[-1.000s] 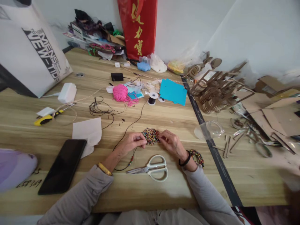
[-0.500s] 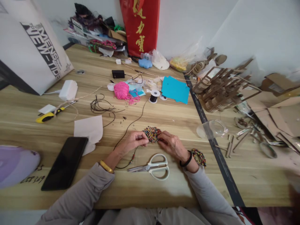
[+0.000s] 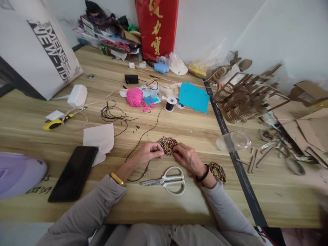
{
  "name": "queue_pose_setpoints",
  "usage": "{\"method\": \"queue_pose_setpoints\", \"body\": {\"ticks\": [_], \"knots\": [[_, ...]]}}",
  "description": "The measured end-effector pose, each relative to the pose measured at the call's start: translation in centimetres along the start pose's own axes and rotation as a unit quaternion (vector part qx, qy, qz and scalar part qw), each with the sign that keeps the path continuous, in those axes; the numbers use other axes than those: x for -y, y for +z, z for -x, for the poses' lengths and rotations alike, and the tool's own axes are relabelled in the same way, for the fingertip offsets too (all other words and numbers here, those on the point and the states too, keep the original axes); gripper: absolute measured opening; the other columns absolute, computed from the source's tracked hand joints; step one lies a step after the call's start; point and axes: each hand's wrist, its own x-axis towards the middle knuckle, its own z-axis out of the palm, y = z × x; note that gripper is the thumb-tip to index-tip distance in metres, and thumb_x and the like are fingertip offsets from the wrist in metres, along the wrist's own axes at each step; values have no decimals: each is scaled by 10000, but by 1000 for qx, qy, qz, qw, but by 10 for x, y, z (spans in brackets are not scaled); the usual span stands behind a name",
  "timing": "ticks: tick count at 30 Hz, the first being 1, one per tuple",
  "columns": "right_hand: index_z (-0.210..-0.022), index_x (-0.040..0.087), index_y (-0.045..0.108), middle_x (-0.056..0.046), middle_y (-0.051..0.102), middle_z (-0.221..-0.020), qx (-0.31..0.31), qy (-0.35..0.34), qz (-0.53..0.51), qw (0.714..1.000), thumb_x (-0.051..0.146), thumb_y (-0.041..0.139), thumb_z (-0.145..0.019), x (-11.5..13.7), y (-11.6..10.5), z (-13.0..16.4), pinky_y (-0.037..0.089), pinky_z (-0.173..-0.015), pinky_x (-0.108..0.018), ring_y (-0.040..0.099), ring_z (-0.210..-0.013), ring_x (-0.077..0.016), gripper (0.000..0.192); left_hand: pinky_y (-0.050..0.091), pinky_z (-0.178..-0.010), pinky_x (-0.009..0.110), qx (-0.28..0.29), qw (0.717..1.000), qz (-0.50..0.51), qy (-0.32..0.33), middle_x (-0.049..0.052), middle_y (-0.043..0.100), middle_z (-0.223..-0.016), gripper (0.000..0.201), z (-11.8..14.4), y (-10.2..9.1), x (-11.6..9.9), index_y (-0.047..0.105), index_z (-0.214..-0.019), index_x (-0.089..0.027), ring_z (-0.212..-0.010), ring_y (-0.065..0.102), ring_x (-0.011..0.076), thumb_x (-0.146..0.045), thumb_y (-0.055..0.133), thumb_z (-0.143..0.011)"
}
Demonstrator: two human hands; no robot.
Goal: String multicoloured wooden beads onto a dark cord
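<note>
A small heap of multicoloured beads (image 3: 167,145) lies on the wooden table (image 3: 179,126) in front of me. My left hand (image 3: 148,152) pinches a thin black cord (image 3: 143,136) at the heap's left edge; a few beads hang on the cord below the hand. My right hand (image 3: 186,158) rests on the table with its fingertips at the heap's right edge, pinching among the beads. The cord runs up to a black spool (image 3: 169,104). White scissors (image 3: 169,180) lie just below both hands.
A beaded bracelet (image 3: 218,171) lies by my right wrist. A black phone (image 3: 73,173) and white paper (image 3: 98,139) sit at left. Pink yarn (image 3: 134,97), blue paper (image 3: 193,97), a clear cup (image 3: 233,141) and cardboard cut-outs (image 3: 243,97) fill the far and right side.
Both hands stay at the bead heap with only slight finger movement. The view has drifted a little, shifting everything slightly right and up.
</note>
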Motion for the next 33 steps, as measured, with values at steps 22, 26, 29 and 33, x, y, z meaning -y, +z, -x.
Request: {"method": "queue_pose_setpoints", "body": {"ticks": [22, 26, 29, 33], "knots": [[-861, 200, 555, -36, 620, -775, -132, -2, -245, 960, 208, 555, -858, 37, 5, -7, 479, -577, -258, 556, -643, -135, 9, 441, -636, 241, 4, 1000, 16, 16, 11, 623, -639, 216, 1, 1, 1, 611, -713, -115, -620, 568, 120, -314, 690, -738], [-870, 198, 571, -43, 638, -802, -144, 11, -255, 956, 204, 565, -854, 41, 19, -4, 488, -594, -259, 577, -659, -135, 18, 431, -643, 242, 6, 1000, 14, 17, 12, 623, -651, 202, 1, 1, 1, 618, -722, -110, -633, 563, 122, -299, 685, -745], [-874, 196, 582, -44, 644, -800, -159, 14, -255, 954, 202, 579, -853, 40, 23, -3, 494, -599, -256, 587, -659, -133, 22, 427, -654, 241, 8, 1000, 11, 20, 12, 624, -657, 194, 2, 0, 1, 618, -728, -111, -644, 563, 122, -294, 677, -755], [-868, 194, 601, -41, 661, -791, -155, 18, -259, 953, 226, 582, -863, 40, 23, -1, 501, -589, -244, 603, -652, -129, 38, 424, -661, 242, 11, 1000, 15, 15, 15, 629, -665, 198, 2, 0, 0, 616, -742, -109, -651, 568, 124, -298, 674, -760]]}}
